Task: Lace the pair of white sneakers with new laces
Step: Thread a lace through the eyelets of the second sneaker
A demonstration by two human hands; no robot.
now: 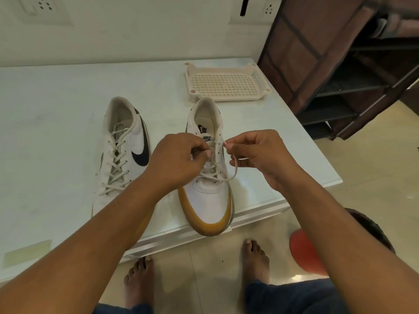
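Your left hand (179, 159) and right hand (256, 155) each have a grip pinched on the lace (234, 171), which looks soft and limp, so hold near its stiffer tip.

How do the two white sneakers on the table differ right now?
The white sneaker on the left is laced nearly to the top; the white sneaker on the right has lace only in its lower eyelets. The left one leans, showing its black swoosh, untouched; the right one stands upright while the left hand and right hand pinch its white lace. Both point toes toward the person.
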